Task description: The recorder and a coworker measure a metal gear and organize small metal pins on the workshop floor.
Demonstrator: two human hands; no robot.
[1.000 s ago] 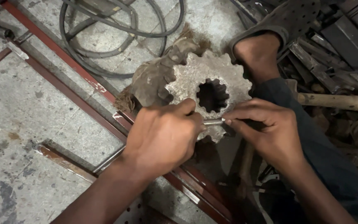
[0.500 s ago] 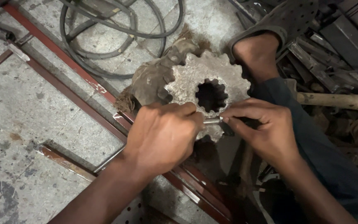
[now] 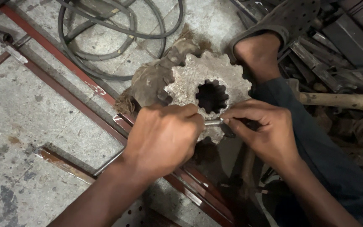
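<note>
At the middle of the view, a thin metal rod [image 3: 213, 122] is gripped between both hands just below the splined bore of a large toothed gear [image 3: 206, 80]. The left hand [image 3: 162, 138] is curled shut over the rod from above, knuckles upward, so that the part of the rod beneath it is hidden; a further length of rod is seen emerging lower left of the wrist. The right hand [image 3: 265, 128] is closed in a pinch on the rod's other end, fingertips meeting just beside the gear's lower teeth. The gear is held tilted, its pale, crusted face turned toward the camera, with a rusty, dirt-caked hub [image 3: 152, 82] joined behind it on the left. A bare foot [image 3: 257, 54] is pressed against the gear's right edge. Beneath, a concrete floor [image 3: 17, 109] is crossed by red-painted steel bars [image 3: 68, 63], and a coil of black cable [image 3: 118, 38] is laid beyond. A wooden handle [image 3: 341, 101] is seen among scrap metal on the right.
</note>
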